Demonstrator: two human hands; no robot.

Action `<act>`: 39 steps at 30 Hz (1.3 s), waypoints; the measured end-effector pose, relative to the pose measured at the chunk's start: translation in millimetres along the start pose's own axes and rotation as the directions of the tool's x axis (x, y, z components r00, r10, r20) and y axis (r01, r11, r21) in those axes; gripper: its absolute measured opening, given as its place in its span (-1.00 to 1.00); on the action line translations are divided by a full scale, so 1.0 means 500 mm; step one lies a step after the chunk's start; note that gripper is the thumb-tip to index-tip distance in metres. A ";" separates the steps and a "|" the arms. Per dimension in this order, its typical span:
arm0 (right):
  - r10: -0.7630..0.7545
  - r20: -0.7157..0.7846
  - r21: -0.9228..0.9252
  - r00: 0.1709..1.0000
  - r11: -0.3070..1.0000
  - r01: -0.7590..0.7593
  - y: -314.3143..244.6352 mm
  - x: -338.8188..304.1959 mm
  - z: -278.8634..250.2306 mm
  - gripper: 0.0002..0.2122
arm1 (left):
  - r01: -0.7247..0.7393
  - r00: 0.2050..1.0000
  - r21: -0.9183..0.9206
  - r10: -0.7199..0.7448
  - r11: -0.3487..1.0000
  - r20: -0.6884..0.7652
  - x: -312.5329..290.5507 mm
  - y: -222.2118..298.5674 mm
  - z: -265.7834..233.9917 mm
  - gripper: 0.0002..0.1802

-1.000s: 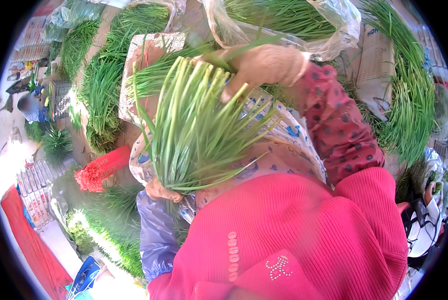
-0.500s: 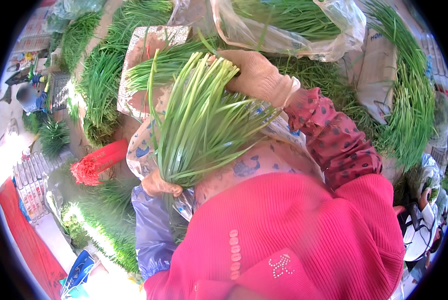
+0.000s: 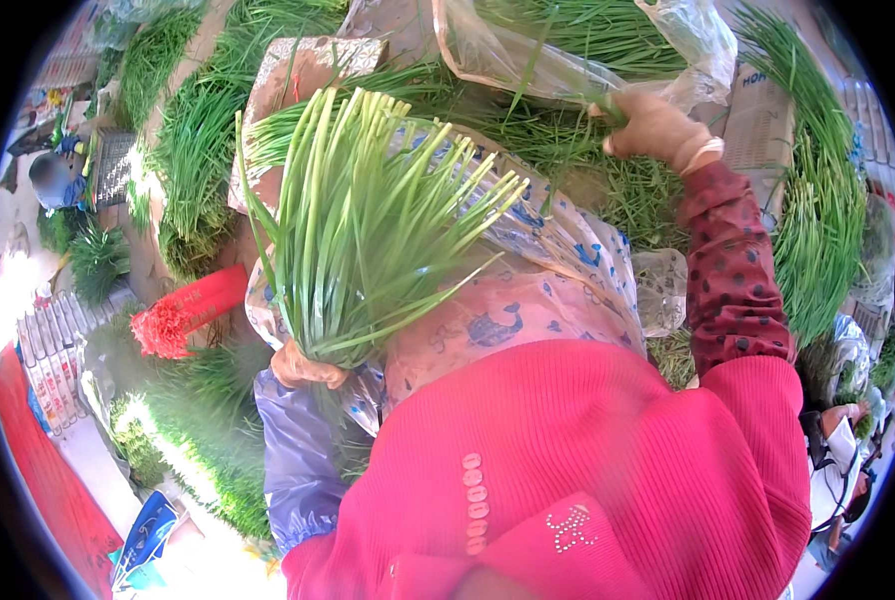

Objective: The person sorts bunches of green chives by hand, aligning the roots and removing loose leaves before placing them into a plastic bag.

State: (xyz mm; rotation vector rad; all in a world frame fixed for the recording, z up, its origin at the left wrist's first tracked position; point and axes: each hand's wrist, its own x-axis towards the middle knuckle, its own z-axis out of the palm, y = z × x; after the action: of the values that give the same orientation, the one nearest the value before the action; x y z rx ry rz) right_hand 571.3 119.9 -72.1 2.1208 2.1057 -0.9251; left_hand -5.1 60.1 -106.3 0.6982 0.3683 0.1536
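Note:
My gloved left hand (image 3: 308, 367) is closed round a large bunch of garlic chives (image 3: 353, 230). The pale cut ends fan out upward and to the right, over my lap. A pinkish plastic apron with blue whale prints (image 3: 498, 330) lies under the bunch. Out to the right, my gloved right hand (image 3: 658, 130) is closed on a few chive stalks (image 3: 611, 108), close to the rim of a clear plastic bag (image 3: 703, 60) that has more chives in it. Loose chive leaves (image 3: 638, 200) lie below that hand.
An open cardboard box (image 3: 303, 65) stands at the far left of the bunch. A red bundle of ties (image 3: 190, 310) lies left of my left hand. Long heaps of chives line the left (image 3: 203, 150) and right (image 3: 818, 210). A person (image 3: 53, 180) is at far left.
My right hand has moved from the bunch's pale ends out to the right, now holding a few stalks. The bunch's ends have spread wider, while my left hand keeps its grip.

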 end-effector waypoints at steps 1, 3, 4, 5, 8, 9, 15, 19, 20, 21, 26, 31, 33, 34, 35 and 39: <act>0.004 -0.047 -0.192 0.999 0.981 -0.013 -0.003 -0.004 0.019 -0.48 | 0.021 0.997 0.020 -0.020 1.000 -0.079 -0.004 0.007 0.010 -0.39; -0.092 -0.029 0.337 0.995 0.936 0.096 -0.040 0.003 0.006 -0.48 | 0.077 0.969 0.053 -0.062 0.996 -0.241 0.036 0.069 0.088 -0.20; -0.147 -0.041 0.575 0.988 0.806 0.143 -0.071 0.010 -0.006 -0.48 | 0.101 0.964 0.072 -0.080 0.992 -0.254 0.034 0.065 0.083 -0.19; -0.231 -0.049 0.695 0.972 0.690 0.200 -0.121 0.015 -0.020 -0.49 | 0.126 0.956 0.087 -0.098 0.988 -0.278 0.019 0.056 0.076 -0.19; -0.408 -0.217 0.668 0.887 0.601 0.440 -0.245 0.039 -0.026 -0.55 | 0.129 0.955 0.083 -0.102 0.988 -0.280 0.010 0.047 0.060 -0.19; -0.400 -0.207 0.626 0.893 0.648 0.435 -0.270 0.048 -0.033 -0.59 | 0.096 0.955 0.078 -0.069 0.992 -0.289 0.030 0.061 0.083 -0.18; -0.116 -0.390 0.806 0.913 0.437 0.400 -0.258 0.121 -0.046 -0.73 | 0.057 0.972 0.100 -0.032 0.993 -0.234 0.005 0.043 0.049 -0.14; -0.457 -0.078 0.488 0.886 0.757 0.433 -0.247 0.107 -0.063 -0.66 | -0.010 0.958 0.038 0.020 0.999 -0.285 -0.078 -0.038 -0.011 -0.17; -0.574 0.053 0.398 0.817 0.763 0.510 -0.259 0.092 -0.072 -0.59 | -0.003 0.959 0.039 0.014 0.999 -0.284 -0.082 -0.044 -0.014 -0.18; -0.583 0.125 0.410 0.803 0.767 0.494 -0.265 0.100 -0.055 -0.55 | 0.048 0.961 0.096 -0.020 0.994 -0.275 -0.032 -0.004 0.024 -0.19; -0.432 0.296 0.314 0.852 0.886 0.340 -0.337 0.088 -0.025 -0.48 | 0.156 0.953 0.118 -0.118 0.981 -0.280 0.042 0.085 0.110 -0.33; -0.368 0.210 0.710 0.906 0.694 0.117 -0.332 0.120 0.035 -0.66 | 0.136 0.937 0.139 -0.081 0.981 -0.339 0.042 0.093 0.128 -0.35; -0.394 0.164 0.886 0.904 0.463 0.041 -0.326 0.135 0.057 -0.80 | 0.159 0.940 0.151 -0.103 0.976 -0.325 0.019 0.079 0.094 -0.35; -0.361 0.135 0.864 0.923 0.498 0.069 -0.332 0.129 0.053 -0.81 | 0.138 0.951 0.136 -0.093 0.981 -0.293 0.005 0.062 0.076 -0.33; -0.324 0.104 0.837 0.940 0.539 0.093 -0.339 0.115 0.034 -0.82 | 0.163 0.932 0.156 -0.101 0.974 -0.347 0.008 0.062 0.080 -0.32; -0.170 -0.149 0.905 0.974 0.373 0.204 -0.300 0.145 0.023 -0.74 | 0.160 0.906 0.135 -0.091 0.978 -0.413 0.029 0.090 0.114 -0.32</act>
State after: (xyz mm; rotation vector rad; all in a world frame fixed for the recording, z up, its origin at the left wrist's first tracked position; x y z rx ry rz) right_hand 423.6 195.2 -52.9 2.1581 2.0629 -2.6421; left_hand 29.3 63.6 -40.7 0.8052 0.8322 0.1455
